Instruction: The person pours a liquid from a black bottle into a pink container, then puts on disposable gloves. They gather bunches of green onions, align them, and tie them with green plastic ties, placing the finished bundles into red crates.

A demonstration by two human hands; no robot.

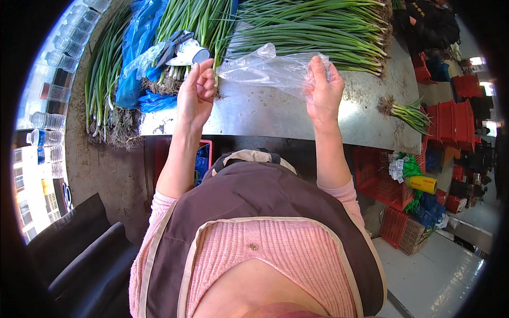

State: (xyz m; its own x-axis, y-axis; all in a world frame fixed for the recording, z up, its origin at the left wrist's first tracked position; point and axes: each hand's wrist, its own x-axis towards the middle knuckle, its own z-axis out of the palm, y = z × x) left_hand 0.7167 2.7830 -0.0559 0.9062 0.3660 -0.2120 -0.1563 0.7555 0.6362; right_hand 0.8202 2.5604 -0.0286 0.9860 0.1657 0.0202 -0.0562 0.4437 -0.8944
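My right hand [326, 89] grips one end of a crumpled clear plastic bag [266, 73] between thumb and curled fingers. The bag stretches leftward above a metal table [254, 113]. Close by its left end is my left hand [197, 95], raised with the fingers half curled; whether it touches the film I cannot tell. Just behind the left hand, a white cup-like item [189, 53] with blue markings lies on bundled green onions [195, 24]. A wide layer of green onions [314, 35] covers the table's far side, roots to the right.
Blue plastic sheeting [135, 59] lies beside more green onions [107, 79] at left. One small bunch [409, 115] rests at the table's right end. Red crates [453, 123] stand beyond it, and another red crate [377, 175] is below the edge. Plastic bottles [47, 137] line the far left.
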